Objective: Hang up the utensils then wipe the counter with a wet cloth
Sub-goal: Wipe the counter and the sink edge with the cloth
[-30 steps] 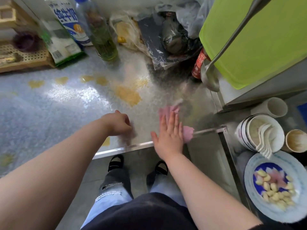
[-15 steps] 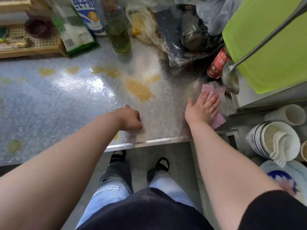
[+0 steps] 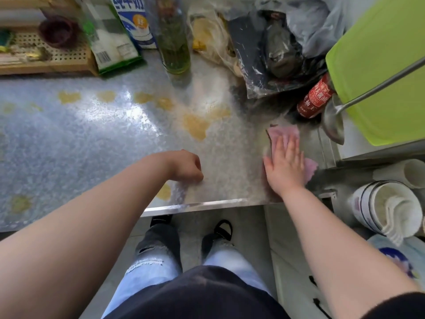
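My right hand point(image 3: 285, 166) lies flat, fingers spread, on a pink cloth point(image 3: 284, 134) pressed against the speckled metal counter point(image 3: 96, 143) near its right end. The cloth shows beyond my fingertips and at my hand's right side. My left hand point(image 3: 186, 165) rests as a closed fist on the counter near the front edge, holding nothing. Yellowish stains point(image 3: 195, 127) mark the counter left of the cloth. A steel ladle point(image 3: 333, 123) hangs at the right, its bowl just beyond the cloth, in front of a green cutting board point(image 3: 377, 72).
Along the back stand a milk carton point(image 3: 135, 21), a glass bottle point(image 3: 174, 47), plastic bags point(image 3: 271, 49), a red soy sauce bottle point(image 3: 315, 97) and a wooden rack point(image 3: 46, 58). Lower right hold stacked bowls with spoons point(image 3: 388, 208) and a cup point(image 3: 411, 173). My feet stand below the counter's edge.
My right hand slid the pink cloth from the front edge to the counter's right end, then slightly back. My left fist stayed put. The view shifted left.
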A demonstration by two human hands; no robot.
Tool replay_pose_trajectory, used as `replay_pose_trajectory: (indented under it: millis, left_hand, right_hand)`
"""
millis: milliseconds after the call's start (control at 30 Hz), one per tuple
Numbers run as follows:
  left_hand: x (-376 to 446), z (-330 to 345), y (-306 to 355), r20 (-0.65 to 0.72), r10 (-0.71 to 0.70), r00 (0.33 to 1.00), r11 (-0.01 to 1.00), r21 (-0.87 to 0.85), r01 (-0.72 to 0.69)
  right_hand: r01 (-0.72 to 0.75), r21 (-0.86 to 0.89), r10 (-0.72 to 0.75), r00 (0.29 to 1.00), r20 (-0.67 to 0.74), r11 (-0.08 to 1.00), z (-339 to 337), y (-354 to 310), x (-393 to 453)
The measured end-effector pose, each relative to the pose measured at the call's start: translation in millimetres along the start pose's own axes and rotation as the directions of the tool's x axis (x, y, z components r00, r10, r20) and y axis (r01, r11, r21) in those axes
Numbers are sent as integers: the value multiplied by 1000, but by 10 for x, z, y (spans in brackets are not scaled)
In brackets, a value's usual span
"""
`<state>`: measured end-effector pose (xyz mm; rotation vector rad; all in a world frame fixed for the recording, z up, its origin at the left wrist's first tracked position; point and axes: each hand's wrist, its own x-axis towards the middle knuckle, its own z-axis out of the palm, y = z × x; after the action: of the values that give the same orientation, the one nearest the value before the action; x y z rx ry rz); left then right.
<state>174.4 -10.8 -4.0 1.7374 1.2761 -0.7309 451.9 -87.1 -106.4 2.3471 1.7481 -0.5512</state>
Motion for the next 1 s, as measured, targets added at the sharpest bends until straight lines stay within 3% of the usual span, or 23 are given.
replay_pose_trajectory:
  millis: [200, 300, 467, 567, 633, 767, 900, 1000]
  left_hand:
    - [0, -117, 4, 27, -5, 1000, 989, -146, 9]
    - [-21, -93, -15, 42, -10, 999, 993, -114, 15]
    - [-1, -71, -3, 48, -10, 999, 1000, -27, 11]
    - [14, -82, -13, 46, -8, 999, 1000, -20, 9]
    - [24, -83, -36, 50, -3, 999, 1000, -24, 5]
    - [14, -47, -22, 35, -3, 999, 1000, 2, 2]
    - [23, 20, -39, -92, -2, 996, 1000, -13, 1]
    - [-9, 4, -244, -261, -65, 963, 997, -63, 50]
  right_hand:
    - [-74, 49, 74, 997, 13, 996, -175, -134, 490]
    - [-94, 78, 89, 994, 61, 993, -220, -262, 418]
    - [182, 46, -186, 971, 149, 982, 97, -677, -379]
    - [252, 5, -249, 954, 170, 968, 176, -686, -508]
    - [227, -17, -222, 965, 141, 974, 140, -652, -312]
    - [17, 21, -17, 1000, 26, 1000, -68, -780, 398]
    - [-62, 104, 58, 998, 36, 993, -217, -1081, 830]
    - [95, 93, -102, 992, 76, 991, -110, -1451, 642]
